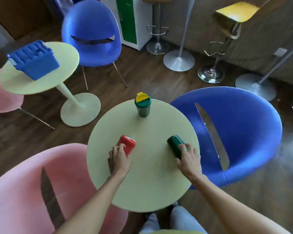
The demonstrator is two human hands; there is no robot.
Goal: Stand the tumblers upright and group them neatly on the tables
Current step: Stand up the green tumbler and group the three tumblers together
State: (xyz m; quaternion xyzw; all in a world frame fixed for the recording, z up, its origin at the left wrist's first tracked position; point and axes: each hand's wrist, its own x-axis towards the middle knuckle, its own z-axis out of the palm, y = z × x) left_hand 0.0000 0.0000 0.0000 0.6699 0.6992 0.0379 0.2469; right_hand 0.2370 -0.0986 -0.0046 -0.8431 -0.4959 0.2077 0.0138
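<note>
In the upper left of the frame I see a blue ribbed plastic crate [33,59] sitting on a second pale round desk [61,51]; no tumbler shows there. Lower centre is the pale green round desk [142,179] I am working over. Left of its middle, my left hand [119,159] curls its fingers over a red plastic tumbler [128,144] that lies on its side. At the desk's far edge, top centre, a green tumbler with a yellow flip lid [143,107] stands upright, well apart from both hands. To the right, my right hand [189,157] grips a dark green tumbler [174,144], also lying on its side. I judge one of three stood up, two left to raise, and the grouping not yet done.
</note>
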